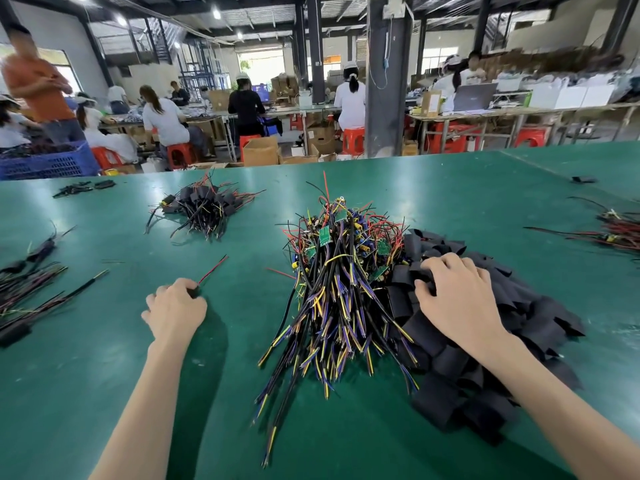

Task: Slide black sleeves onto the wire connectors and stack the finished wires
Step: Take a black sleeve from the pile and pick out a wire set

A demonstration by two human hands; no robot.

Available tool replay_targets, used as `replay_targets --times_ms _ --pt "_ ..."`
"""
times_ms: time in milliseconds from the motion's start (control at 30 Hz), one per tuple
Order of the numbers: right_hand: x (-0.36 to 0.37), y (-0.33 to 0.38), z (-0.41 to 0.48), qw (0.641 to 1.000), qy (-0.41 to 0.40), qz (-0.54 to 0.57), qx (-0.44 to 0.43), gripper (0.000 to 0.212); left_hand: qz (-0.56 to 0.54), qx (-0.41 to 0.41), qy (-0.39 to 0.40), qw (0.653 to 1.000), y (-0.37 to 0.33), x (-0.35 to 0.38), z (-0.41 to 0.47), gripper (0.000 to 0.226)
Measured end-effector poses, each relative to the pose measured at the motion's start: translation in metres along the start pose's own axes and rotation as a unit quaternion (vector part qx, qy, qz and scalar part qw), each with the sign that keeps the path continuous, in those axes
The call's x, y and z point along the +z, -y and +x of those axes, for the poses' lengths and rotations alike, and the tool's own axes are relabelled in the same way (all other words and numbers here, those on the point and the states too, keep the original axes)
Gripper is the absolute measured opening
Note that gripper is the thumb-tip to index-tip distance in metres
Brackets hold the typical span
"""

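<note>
Fingers (187,284) of the left hand (175,308), at 8 o'clock, are curled tight round the dark end of a red-and-black wire (213,270), whose two thin leads point away toward 11 o'clock. Over at 4 o'clock the right hand (457,296) lies on the heap of black sleeves (485,358). Its fingers (446,263) are bent down into the heap, and whether they pinch a sleeve cannot be told. Just beside the sleeves, at the centre, lies the pile of bare wires (343,282) with small green boards among them, their yellow and purple ends fanned toward 6 o'clock. A smaller stack of sleeved wires (204,206) sits well apart at 11 o'clock. More wires (27,292) lie at the 9 o'clock edge, and another bundle (616,230) at 3 o'clock. All rest on the green worktop (242,427).
</note>
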State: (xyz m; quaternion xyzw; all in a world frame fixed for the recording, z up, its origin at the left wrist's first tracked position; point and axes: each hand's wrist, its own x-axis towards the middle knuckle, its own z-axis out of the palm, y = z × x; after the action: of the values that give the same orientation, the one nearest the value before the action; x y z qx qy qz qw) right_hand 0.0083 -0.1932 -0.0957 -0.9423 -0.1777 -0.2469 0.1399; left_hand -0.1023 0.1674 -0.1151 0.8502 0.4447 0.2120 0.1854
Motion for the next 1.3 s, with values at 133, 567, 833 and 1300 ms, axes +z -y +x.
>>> replay_targets --times_ms 133,567,833,1300 --pt "-0.001 0.0 0.0 0.999 0.038 -0.011 -0.004 0.034 -0.174 0.109 -0.09 0.974 -0.057 -0.015 -0.022 0.025" --pt "0.003 0.0 -0.004 0.996 0.051 -0.028 -0.074 0.042 -0.23 0.173 0.103 0.952 -0.189 -0.006 -0.066 0.021" --pt "0.01 -0.005 -0.001 0.997 0.053 -0.023 -0.057 0.024 -0.446 0.191 0.069 0.872 -0.199 -0.037 -0.077 0.015" --pt "0.016 -0.007 0.0 0.989 0.067 -0.045 -0.122 0.028 0.068 0.421 -0.147 0.893 -0.146 -0.068 -0.082 0.033"
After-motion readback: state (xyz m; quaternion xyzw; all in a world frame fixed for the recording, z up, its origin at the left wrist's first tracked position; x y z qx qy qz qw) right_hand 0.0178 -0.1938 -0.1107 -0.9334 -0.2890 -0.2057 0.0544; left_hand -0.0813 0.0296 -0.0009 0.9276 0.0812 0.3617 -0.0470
